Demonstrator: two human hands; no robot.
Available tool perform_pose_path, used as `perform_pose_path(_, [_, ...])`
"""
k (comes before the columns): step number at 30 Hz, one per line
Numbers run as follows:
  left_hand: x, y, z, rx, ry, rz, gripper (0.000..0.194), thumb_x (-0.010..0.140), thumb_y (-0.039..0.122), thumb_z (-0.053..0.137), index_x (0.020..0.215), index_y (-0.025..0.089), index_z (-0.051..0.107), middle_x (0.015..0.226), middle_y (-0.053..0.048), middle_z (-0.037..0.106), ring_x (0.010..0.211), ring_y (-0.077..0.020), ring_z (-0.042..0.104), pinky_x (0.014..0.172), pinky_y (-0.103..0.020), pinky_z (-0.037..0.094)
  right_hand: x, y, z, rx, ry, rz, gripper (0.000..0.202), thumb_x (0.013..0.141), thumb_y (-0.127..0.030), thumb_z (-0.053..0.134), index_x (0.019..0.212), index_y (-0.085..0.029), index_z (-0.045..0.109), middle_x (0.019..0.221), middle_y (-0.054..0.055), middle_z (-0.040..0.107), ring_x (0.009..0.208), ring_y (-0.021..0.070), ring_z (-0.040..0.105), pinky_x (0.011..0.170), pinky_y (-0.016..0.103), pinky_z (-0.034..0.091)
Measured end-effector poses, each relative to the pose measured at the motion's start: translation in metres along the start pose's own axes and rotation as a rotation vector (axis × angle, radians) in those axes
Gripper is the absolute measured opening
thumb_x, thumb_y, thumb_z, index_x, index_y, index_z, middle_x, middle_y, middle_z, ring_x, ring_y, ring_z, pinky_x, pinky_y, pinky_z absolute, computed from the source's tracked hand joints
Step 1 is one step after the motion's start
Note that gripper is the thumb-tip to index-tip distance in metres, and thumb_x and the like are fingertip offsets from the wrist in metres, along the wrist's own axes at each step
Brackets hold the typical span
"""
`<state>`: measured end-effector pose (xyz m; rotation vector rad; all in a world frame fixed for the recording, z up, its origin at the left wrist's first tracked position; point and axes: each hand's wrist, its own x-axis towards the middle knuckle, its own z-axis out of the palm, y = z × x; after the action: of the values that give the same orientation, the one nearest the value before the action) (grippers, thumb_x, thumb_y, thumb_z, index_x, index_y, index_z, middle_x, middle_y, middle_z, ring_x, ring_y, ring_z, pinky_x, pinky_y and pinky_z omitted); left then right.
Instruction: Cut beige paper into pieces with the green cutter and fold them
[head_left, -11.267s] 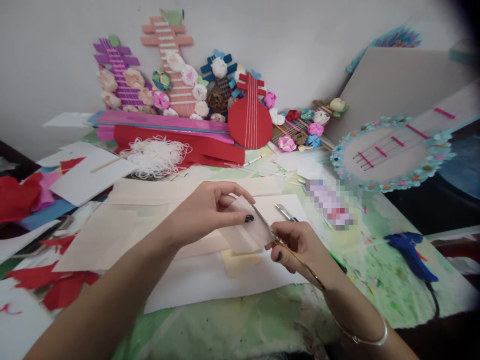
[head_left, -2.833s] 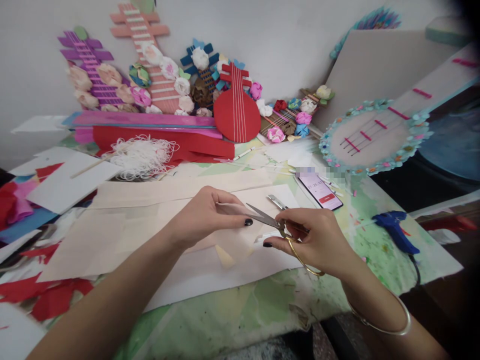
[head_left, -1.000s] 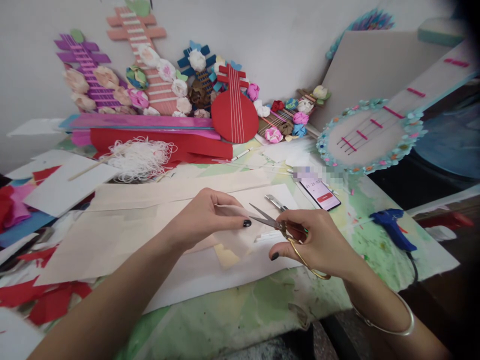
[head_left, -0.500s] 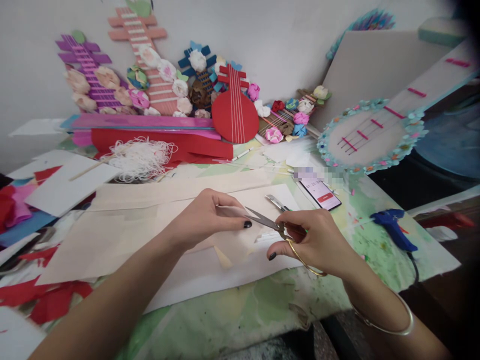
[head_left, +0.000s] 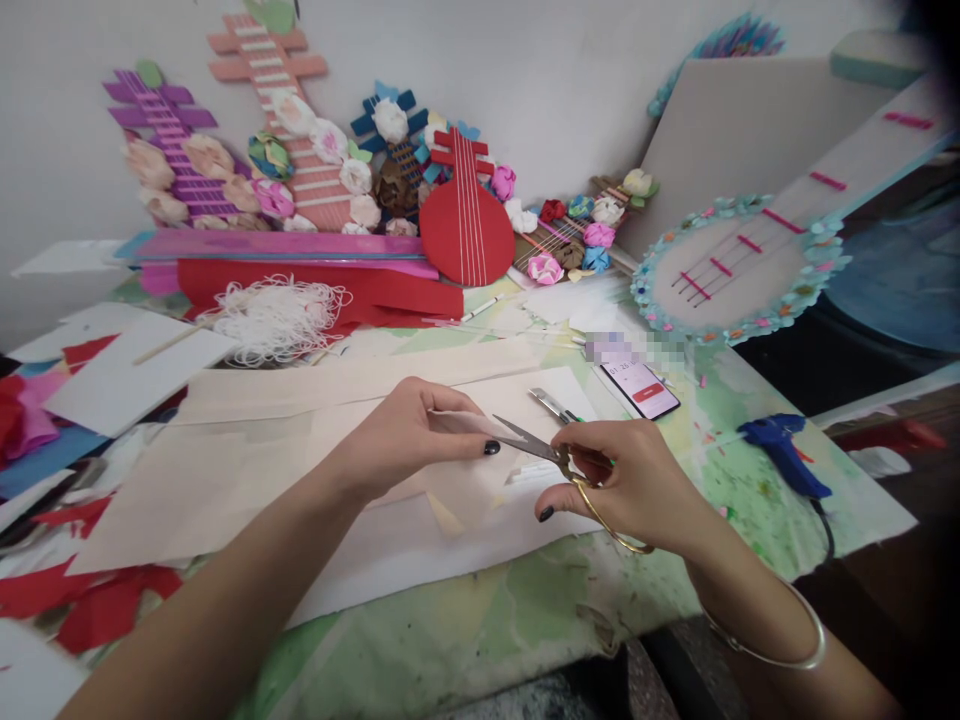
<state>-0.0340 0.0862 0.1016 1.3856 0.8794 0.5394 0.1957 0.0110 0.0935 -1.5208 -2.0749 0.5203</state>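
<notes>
My left hand [head_left: 427,440] pinches a small pale piece of paper [head_left: 466,424] between thumb and fingers. In my right hand [head_left: 622,475] is a pair of scissors [head_left: 536,442] with gold handles, fingers through the loops. The blades are parted and point left, beside the paper's right edge. Below both hands lie cream and white sheets [head_left: 360,560]. Just behind the scissors rests a utility knife [head_left: 551,404], partly covered by my right hand. Several short white strips [head_left: 534,472] lie under the blades.
Flower-decorated paper instruments and a red lute shape [head_left: 466,225] lean at the back. White string [head_left: 277,315] lies in a tangle at left. A phone [head_left: 637,385] and a blue glue gun [head_left: 784,452] are on the right. Red scraps [head_left: 112,605] lie at lower left.
The scissor blades are slightly wider apart, and a bit more of the pale paper shows between left hand and blades. The whole view has shifted slightly; both hands keep nearly the same place.
</notes>
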Motion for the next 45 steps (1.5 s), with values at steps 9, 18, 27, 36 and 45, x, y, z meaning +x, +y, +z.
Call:
perform_pose_path(9, [0.0002, 0.0009, 0.0004, -0.004, 0.008, -0.005, 0.008, 0.066, 0.02, 0.078, 0.07, 0.014, 0.074, 0.064, 0.0, 0.07, 0.059, -0.0089, 0.062, 0.055, -0.014, 0.048, 0.0023, 0.0011, 0.0006, 0.002, 0.0, -0.004, 0.05, 0.066, -0.065, 0.073, 0.071, -0.016, 0.068, 0.048, -0.006, 0.04, 0.046, 0.0066, 0.033, 0.045, 0.023, 0.025])
perform_pose_path(18, [-0.0005, 0.0003, 0.002, 0.015, 0.022, -0.024, 0.008, 0.066, 0.019, 0.078, 0.069, 0.014, 0.073, 0.061, 0.0, 0.069, 0.056, -0.0085, 0.061, 0.052, -0.014, 0.047, 0.0007, -0.0005, 0.0004, 0.011, 0.003, 0.01, 0.052, 0.065, -0.067, 0.072, 0.066, -0.016, 0.067, 0.047, -0.006, 0.039, 0.046, 0.0062, 0.032, 0.044, 0.022, 0.024])
perform_pose_path(27, [-0.0002, -0.0005, 0.0013, 0.029, 0.017, -0.018, 0.008, 0.066, 0.021, 0.078, 0.07, 0.014, 0.074, 0.062, -0.002, 0.071, 0.056, -0.0104, 0.062, 0.052, -0.016, 0.048, -0.0013, 0.0009, -0.0004, 0.03, 0.008, 0.013, 0.055, 0.065, -0.069, 0.07, 0.066, -0.014, 0.068, 0.047, -0.006, 0.038, 0.047, 0.0065, 0.03, 0.043, 0.023, 0.023])
perform_pose_path(36, [-0.0001, -0.001, 0.0003, 0.008, -0.006, -0.032, 0.011, 0.067, 0.023, 0.079, 0.072, 0.014, 0.074, 0.065, -0.003, 0.072, 0.058, -0.0127, 0.065, 0.054, -0.018, 0.051, 0.0001, 0.0007, 0.0001, 0.023, 0.019, 0.003, 0.056, 0.065, -0.07, 0.069, 0.063, -0.014, 0.067, 0.046, -0.007, 0.037, 0.047, 0.0065, 0.027, 0.043, 0.023, 0.023])
perform_pose_path(45, [0.0006, -0.001, 0.001, 0.011, -0.006, -0.052, 0.014, 0.069, 0.025, 0.079, 0.075, 0.013, 0.076, 0.07, -0.005, 0.074, 0.061, -0.0132, 0.065, 0.056, -0.019, 0.051, -0.0014, 0.0029, 0.0006, 0.042, 0.048, 0.022, 0.058, 0.066, -0.07, 0.069, 0.058, -0.013, 0.062, 0.047, -0.006, 0.033, 0.049, 0.0066, 0.024, 0.044, 0.023, 0.022])
